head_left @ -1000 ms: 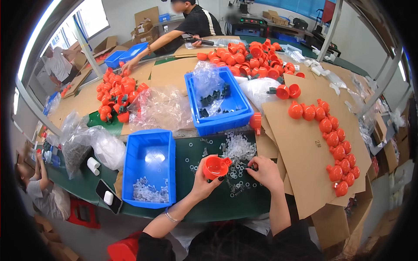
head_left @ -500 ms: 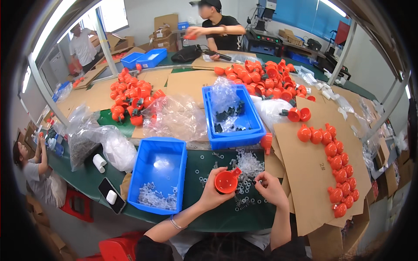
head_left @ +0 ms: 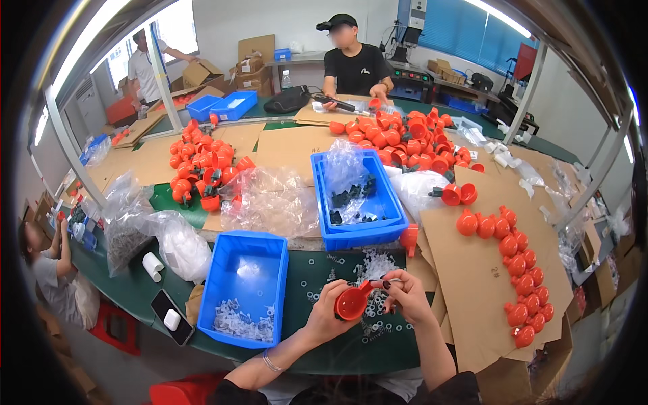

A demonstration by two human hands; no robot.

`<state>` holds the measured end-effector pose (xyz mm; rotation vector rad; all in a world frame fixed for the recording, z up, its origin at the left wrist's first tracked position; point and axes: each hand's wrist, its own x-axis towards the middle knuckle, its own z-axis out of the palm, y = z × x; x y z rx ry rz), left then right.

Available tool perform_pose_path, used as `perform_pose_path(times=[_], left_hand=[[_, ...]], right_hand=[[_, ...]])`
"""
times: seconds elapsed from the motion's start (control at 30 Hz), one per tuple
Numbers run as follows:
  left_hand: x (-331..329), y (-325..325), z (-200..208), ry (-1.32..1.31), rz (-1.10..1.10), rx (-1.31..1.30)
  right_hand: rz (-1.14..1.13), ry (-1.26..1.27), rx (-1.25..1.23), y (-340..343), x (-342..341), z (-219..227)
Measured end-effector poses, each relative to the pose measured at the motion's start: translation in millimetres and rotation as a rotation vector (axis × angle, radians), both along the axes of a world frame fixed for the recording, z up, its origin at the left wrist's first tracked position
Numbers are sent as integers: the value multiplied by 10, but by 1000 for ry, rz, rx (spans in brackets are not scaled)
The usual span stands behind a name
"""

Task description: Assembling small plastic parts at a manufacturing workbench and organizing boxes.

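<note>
In my left hand [head_left: 324, 317] is a red plastic cup [head_left: 352, 304], its open mouth facing up toward me and its short neck pointing right. My right hand [head_left: 410, 301] is pinched at the end of that neck. Something small may sit between these fingertips, too small to make out. Beyond my hands lies a pile of small clear-white plastic parts [head_left: 375, 264], with rings and springs scattered around it on the green tabletop [head_left: 324, 351]. To the left a blue bin [head_left: 251, 264] holds more small white parts [head_left: 244, 320].
Nested blue bins [head_left: 361, 237] with dark parts stand ahead. Red cups lie heaped [head_left: 412, 138] at the back and in rows on cardboard [head_left: 466, 304] at right. A phone [head_left: 172, 317] and plastic bags [head_left: 179, 243] are at left. A co-worker [head_left: 356, 71] stands across the table.
My right hand has moved up and left from the small parts to the cup's neck. The cup has tilted slightly in my left hand. The co-worker across has lowered an arm to the heap.
</note>
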<state>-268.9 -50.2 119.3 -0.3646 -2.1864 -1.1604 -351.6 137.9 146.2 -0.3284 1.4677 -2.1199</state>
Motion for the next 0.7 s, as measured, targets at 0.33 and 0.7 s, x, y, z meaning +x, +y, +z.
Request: perform_pose_path(times=[0.33,0.7], left_hand=[[5,-5,-64,27,-3,-41],[20,-21,-45,22,-30,-17]], right_hand=[[66,46,64,-53,16,4],[7,75,66,-57,37,33]])
